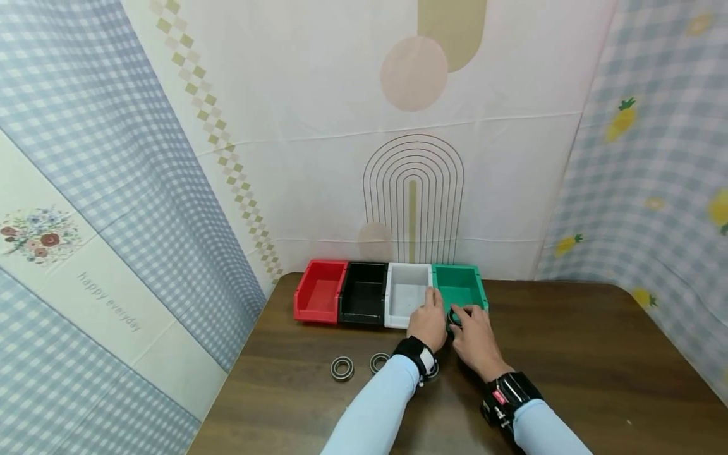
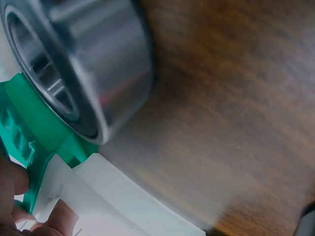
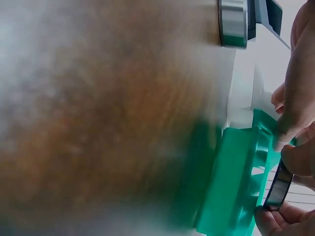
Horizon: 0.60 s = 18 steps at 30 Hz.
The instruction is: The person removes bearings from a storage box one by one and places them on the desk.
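My right hand (image 1: 476, 338) pinches a metal ball bearing (image 3: 279, 187) between thumb and fingers, at the front rim of the green bin (image 1: 459, 285). Beside it, my left hand (image 1: 429, 322) reaches over the front of the white bin (image 1: 408, 294). Its fingers (image 2: 61, 216) grip the adjoining walls of the white and green bins. On the wooden table stand more bearings: one at the left (image 1: 342, 368), another (image 1: 378, 362) partly behind my left forearm, and a third (image 1: 433, 371) mostly hidden under my left wrist. A bearing (image 2: 108, 64) looms large in the left wrist view.
A black bin (image 1: 364, 294) and a red bin (image 1: 321, 292) continue the row to the left of the white one. Behind the row hangs a patterned cloth (image 1: 318, 183), with checked cloth on both sides. The brown table (image 1: 569, 354) extends to the right.
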Motion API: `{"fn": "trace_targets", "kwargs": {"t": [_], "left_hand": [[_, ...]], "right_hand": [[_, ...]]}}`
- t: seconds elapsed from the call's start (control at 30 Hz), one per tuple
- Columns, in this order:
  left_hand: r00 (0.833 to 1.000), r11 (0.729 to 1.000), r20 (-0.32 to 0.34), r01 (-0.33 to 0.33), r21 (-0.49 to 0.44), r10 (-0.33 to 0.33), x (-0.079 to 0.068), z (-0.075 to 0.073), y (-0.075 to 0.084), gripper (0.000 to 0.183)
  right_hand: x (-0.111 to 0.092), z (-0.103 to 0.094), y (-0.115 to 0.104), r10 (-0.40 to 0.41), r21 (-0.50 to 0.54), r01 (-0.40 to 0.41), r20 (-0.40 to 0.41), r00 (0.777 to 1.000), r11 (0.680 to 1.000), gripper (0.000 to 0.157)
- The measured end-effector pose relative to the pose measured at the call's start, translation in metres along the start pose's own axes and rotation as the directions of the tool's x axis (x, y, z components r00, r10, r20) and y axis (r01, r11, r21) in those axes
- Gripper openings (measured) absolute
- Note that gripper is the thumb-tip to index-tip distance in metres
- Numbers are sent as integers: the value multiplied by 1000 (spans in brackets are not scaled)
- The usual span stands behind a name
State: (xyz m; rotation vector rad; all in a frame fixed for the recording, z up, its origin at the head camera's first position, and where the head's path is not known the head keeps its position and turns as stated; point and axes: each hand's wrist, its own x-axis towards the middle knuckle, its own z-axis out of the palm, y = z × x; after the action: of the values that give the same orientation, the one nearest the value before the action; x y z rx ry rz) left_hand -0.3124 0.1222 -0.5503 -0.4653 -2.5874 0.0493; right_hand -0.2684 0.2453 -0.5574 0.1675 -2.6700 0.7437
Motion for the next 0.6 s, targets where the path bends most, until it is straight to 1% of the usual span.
{"fn": "trace_targets", "kwargs": {"t": [0.17,0.33,0.47,0.6], "left_hand": [[1000,1000,0,6,3,-6,0,-1,1,76],[1000,1000,20,11,8,-11,0,-3,1,75],[1000,1000,25,7,2,-7,0,-1,2,76],[1000,1000,21,18,-6,-18,0,1,3,77]], "right_hand": [[-8,-3,2,-26,-3,26,-7,1000,1000,49],[-16,-9,3,-42,-5,42,-1,999,999,47],[-23,-14,4,-46,-5,46,-11,999,999,47],[-29,-17,3,-53,-10,53,3,999,999,47]]}}
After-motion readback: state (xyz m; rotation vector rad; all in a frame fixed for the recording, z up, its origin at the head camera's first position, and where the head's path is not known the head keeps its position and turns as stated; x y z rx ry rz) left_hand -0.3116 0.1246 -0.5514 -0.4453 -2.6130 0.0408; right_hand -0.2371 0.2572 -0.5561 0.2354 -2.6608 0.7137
